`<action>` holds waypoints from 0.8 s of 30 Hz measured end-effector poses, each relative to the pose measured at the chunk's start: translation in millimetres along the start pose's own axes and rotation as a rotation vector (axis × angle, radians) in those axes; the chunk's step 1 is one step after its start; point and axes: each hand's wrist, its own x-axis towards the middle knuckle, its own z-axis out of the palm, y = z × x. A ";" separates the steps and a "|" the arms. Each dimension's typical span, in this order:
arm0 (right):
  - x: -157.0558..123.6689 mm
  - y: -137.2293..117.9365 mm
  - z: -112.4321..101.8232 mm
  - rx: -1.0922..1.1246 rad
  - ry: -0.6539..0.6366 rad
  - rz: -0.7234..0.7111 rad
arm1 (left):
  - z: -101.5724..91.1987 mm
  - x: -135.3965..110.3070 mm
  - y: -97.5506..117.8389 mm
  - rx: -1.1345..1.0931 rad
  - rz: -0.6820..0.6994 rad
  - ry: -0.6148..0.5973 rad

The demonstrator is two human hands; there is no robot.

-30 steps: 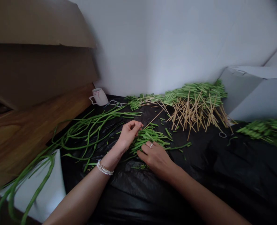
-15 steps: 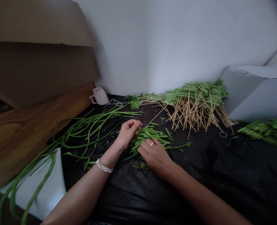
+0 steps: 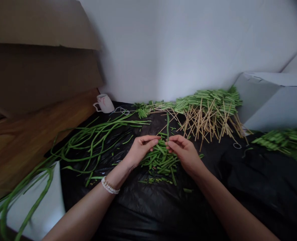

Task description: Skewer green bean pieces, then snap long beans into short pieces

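Observation:
My right hand (image 3: pixel 186 152) pinches a piece of green long bean (image 3: pixel 167 124) between thumb and fingertips, and the piece points up and away from me. Just left of it, my left hand (image 3: pixel 144 147) is closed in a pinch; whatever is between its fingertips is hidden. Below both hands lies a loose heap of cut bean pieces (image 3: pixel 160 160) on black plastic sheeting (image 3: pixel 143 207). A thin wooden skewer (image 3: pixel 163 129) runs behind the fingertips, and I cannot tell whether the left hand touches it.
Long uncut beans (image 3: pixel 85 147) trail leftward over a white sheet (image 3: pixel 43 207). Skewered bean pieces (image 3: pixel 208 98) with bare stick ends (image 3: pixel 208 124) are stacked by the wall; more bean pieces (image 3: pixel 286 142) lie right. A mug (image 3: pixel 105 103), cardboard box (image 3: pixel 43 70) and pale box (image 3: pixel 276 97) stand around.
My right hand has lifted off the heap and now holds up a bean piece. My left hand has shifted slightly toward it and nearer to me. More of the heap is uncovered.

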 end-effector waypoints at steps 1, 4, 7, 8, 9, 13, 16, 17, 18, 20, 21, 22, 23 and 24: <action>-2.3 -0.5 3.1 0.017 -0.016 0.008 | 2.8 -1.9 0.6 -0.010 0.001 -0.012; -8.5 -4.0 10.2 0.003 -0.059 0.015 | 6.5 -4.9 2.9 -0.030 0.021 -0.012; -11.3 -6.7 12.7 -0.029 -0.061 0.020 | 7.1 -6.8 4.2 -0.025 0.029 -0.034; -11.2 -6.7 12.4 -0.030 -0.060 0.020 | 7.1 -7.2 4.3 -0.021 0.035 -0.054; -10.9 -6.3 11.4 -0.022 -0.060 0.020 | 6.9 -7.2 4.4 -0.020 0.044 -0.070; -9.0 -6.3 3.7 0.050 -0.134 0.029 | -3.6 0.8 4.7 -0.061 0.065 0.000; -11.8 -12.7 -0.4 -0.068 -0.310 -0.009 | -27.1 16.1 2.0 -0.025 0.107 0.171; -13.7 -15.0 -0.2 -0.162 -0.387 -0.051 | -37.1 21.7 -0.3 0.020 0.130 0.232; -16.0 -16.6 0.7 -0.277 -0.455 -0.117 | -47.4 26.9 -3.2 0.097 0.129 0.276; -20.8 -16.1 4.3 -0.549 -0.461 -0.317 | -66.8 35.0 -10.0 0.351 0.157 0.370; -23.1 -14.0 6.7 -0.708 -0.407 -0.450 | -75.1 37.9 -13.2 0.410 0.160 0.386; -25.1 -10.8 9.2 -0.873 -0.352 -0.589 | -82.2 40.2 -15.6 0.451 0.159 0.396; -27.0 -7.0 11.6 -1.022 -0.331 -0.713 | -88.2 42.1 -16.9 0.496 0.151 0.396; -28.6 -3.1 14.0 -1.130 -0.323 -0.818 | -93.2 44.1 -16.9 0.538 0.139 0.388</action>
